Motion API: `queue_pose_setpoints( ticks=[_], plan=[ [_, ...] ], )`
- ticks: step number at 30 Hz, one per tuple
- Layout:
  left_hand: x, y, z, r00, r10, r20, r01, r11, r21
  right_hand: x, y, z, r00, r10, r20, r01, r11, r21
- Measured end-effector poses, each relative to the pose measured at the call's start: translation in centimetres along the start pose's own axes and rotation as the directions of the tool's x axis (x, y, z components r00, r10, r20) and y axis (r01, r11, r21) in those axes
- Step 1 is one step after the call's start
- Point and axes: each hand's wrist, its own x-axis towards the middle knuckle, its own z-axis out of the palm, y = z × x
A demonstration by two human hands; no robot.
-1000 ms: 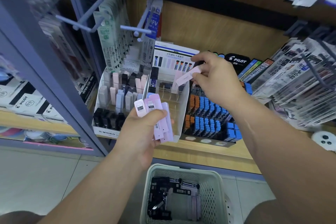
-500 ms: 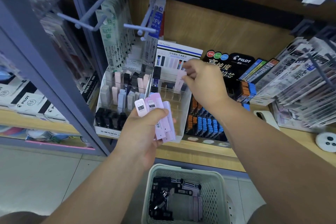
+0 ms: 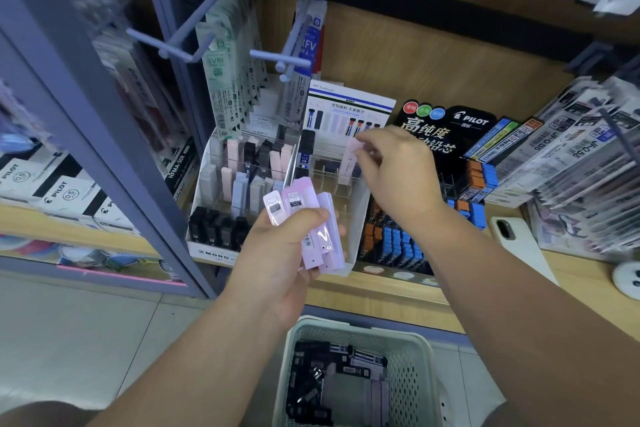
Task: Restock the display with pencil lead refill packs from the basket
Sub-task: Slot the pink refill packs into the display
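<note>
Down at the front, the pale mesh basket (image 3: 414,374) sits on the floor, with black and lilac lead refill packs (image 3: 349,381) loose inside. Up from there, the left hand (image 3: 277,263) clamps a fanned bundle of pink and lilac packs (image 3: 311,222) — thumb across the faces, fingers behind. These look light, stiff and slick, so a fan like that could slide; best taken one at a time by the long edges. Further in, the right hand (image 3: 394,177) pinches a single pink pack (image 3: 353,152) by its top end, lowering it into the clear divided tray (image 3: 358,218) on the shelf (image 3: 381,298).
</note>
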Motion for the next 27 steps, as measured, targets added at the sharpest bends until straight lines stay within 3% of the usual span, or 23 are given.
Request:
queue_pose_setpoints(
  ticks=[2,4,5,7,10,15,19,23,27],
  plan=[
    [0.1,-0.1,-0.1,1.000,0.001,0.004,-0.001,1.000,0.015,-1.0,-1.1,-1.5,0.986,0.153,0.064,-0.163,0.970,0.179],
    [0.2,-0.2,0.0,1.000,-0.004,0.018,0.003,0.999,0.037,-2.0,-2.4,-3.1,0.879,0.313,0.359,-0.458,0.762,0.457],
    [0.2,-0.3,0.0,1.000,-0.004,0.031,0.003,0.999,0.050,-2.5,-2.9,-3.8,0.807,0.314,0.501,-0.572,0.630,0.526],
    [0.1,-0.5,0.1,0.997,0.000,0.072,-0.006,0.996,0.085,-3.7,-3.6,-4.4,0.742,0.251,0.621,-0.641,0.538,0.548],
    [0.0,-0.8,0.3,0.994,0.002,0.108,-0.017,0.990,0.142,-4.6,-3.8,-4.6,0.742,0.238,0.627,-0.641,0.523,0.561],
    [0.2,-1.1,0.5,0.998,0.013,0.067,-0.022,0.990,0.141,-5.0,-3.7,-4.7,0.704,0.339,0.624,-0.698,0.493,0.519],
    [0.7,-1.3,0.4,1.000,-0.001,-0.004,0.001,0.996,0.087,-5.0,-3.7,-4.8,0.688,0.402,0.604,-0.725,0.387,0.569],
    [0.3,-1.5,0.6,0.997,-0.060,0.045,0.055,0.993,0.104,-4.9,-3.6,-5.0,0.698,0.454,0.554,-0.701,0.275,0.658],
    [0.0,-1.7,0.8,0.992,-0.098,0.075,0.090,0.991,0.099,-5.3,-3.9,-4.3,0.734,0.440,0.517,-0.667,0.325,0.670]
  ],
)
